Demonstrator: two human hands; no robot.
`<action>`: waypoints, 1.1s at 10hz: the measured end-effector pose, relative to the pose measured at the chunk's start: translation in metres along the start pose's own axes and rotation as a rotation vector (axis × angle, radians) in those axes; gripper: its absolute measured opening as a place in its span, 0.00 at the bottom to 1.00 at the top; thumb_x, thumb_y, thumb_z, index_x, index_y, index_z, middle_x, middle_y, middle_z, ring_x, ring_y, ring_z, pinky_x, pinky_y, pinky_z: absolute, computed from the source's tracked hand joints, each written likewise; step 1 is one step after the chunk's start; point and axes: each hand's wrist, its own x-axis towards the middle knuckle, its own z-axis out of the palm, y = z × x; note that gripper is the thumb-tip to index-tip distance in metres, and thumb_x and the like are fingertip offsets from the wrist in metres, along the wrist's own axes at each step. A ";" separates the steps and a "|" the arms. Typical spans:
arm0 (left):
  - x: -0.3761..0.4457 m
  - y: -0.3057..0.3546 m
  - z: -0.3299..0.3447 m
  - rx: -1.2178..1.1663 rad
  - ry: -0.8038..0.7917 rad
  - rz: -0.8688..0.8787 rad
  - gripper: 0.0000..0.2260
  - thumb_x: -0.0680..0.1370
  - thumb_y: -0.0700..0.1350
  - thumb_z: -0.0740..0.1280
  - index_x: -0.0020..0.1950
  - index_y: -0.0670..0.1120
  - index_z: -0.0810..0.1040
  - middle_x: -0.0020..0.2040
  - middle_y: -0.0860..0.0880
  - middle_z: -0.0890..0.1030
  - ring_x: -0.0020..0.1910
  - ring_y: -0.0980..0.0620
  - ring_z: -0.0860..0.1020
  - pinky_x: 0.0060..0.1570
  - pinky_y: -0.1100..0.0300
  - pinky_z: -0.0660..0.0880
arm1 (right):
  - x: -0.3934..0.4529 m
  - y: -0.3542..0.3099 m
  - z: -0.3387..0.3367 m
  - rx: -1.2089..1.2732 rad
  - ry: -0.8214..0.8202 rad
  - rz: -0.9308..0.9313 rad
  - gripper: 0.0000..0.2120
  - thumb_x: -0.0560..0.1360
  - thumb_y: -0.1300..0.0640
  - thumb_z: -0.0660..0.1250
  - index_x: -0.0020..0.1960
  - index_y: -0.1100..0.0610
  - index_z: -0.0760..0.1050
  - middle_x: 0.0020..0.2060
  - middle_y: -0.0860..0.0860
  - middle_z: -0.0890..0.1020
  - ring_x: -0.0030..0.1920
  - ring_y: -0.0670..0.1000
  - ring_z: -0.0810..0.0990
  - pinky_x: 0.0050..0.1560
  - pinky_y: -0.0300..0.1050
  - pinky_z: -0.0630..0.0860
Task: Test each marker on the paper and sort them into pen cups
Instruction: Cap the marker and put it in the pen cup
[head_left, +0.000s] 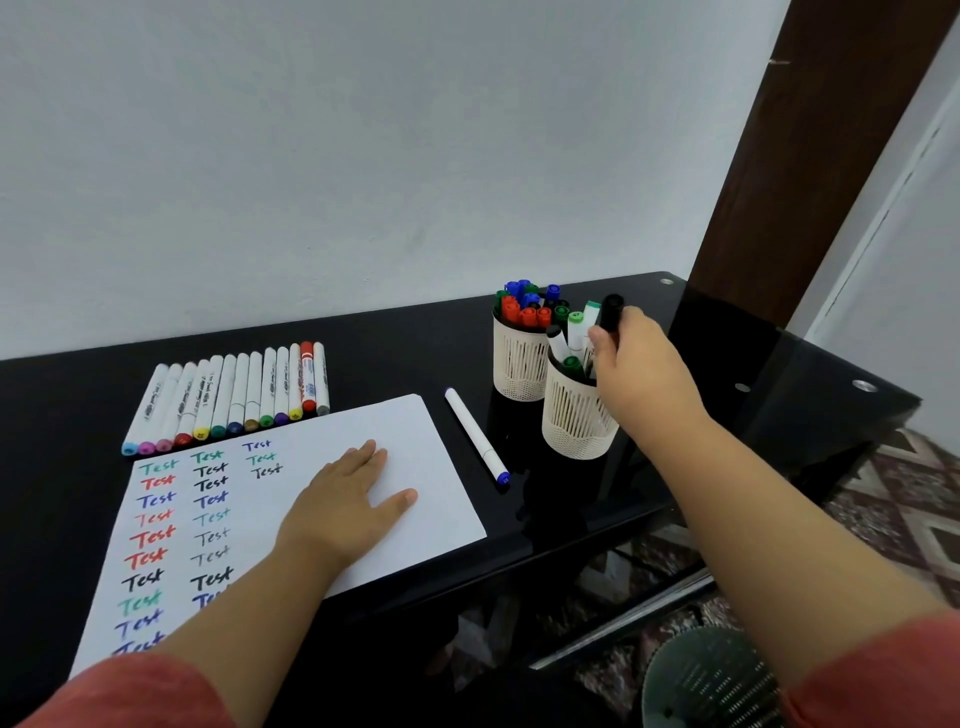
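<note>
My left hand (349, 502) rests flat on the white paper (421, 499), which carries columns of the word "Test" in several colours. My right hand (631, 358) grips a black marker (611, 310) upright over the nearer cream pen cup (571, 421), which holds green, black and white markers. The farther cream pen cup (519, 364) is full of red, blue and green markers. A row of several white-bodied markers (228, 397) lies behind the paper. One white marker with blue ends (476, 435) lies alone between paper and cups.
All of this sits on a glossy black glass table (727, 415) against a pale wall. The table's right edge drops to a patterned carpet (909, 499). A green mesh bin (711, 680) stands on the floor at lower right. A dark wooden post (810, 156) rises behind the table.
</note>
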 end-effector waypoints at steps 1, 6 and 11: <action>0.000 0.000 0.000 0.008 0.000 0.001 0.31 0.78 0.64 0.51 0.78 0.53 0.48 0.77 0.57 0.46 0.76 0.56 0.46 0.73 0.57 0.46 | 0.006 0.000 0.001 -0.084 -0.079 0.004 0.15 0.82 0.51 0.53 0.58 0.61 0.68 0.52 0.55 0.74 0.46 0.51 0.70 0.42 0.46 0.65; -0.001 0.001 -0.002 0.014 -0.006 -0.009 0.31 0.78 0.64 0.52 0.78 0.52 0.49 0.77 0.57 0.47 0.76 0.56 0.47 0.73 0.57 0.47 | -0.002 0.002 0.003 -0.039 -0.044 -0.129 0.19 0.79 0.57 0.62 0.68 0.55 0.61 0.46 0.54 0.79 0.42 0.53 0.76 0.38 0.46 0.71; -0.002 0.002 -0.002 0.003 0.003 -0.005 0.31 0.78 0.63 0.52 0.78 0.52 0.49 0.77 0.57 0.48 0.76 0.56 0.47 0.73 0.56 0.48 | -0.002 -0.001 0.000 -0.196 -0.078 -0.158 0.11 0.80 0.56 0.57 0.61 0.57 0.69 0.49 0.54 0.77 0.45 0.53 0.73 0.42 0.47 0.71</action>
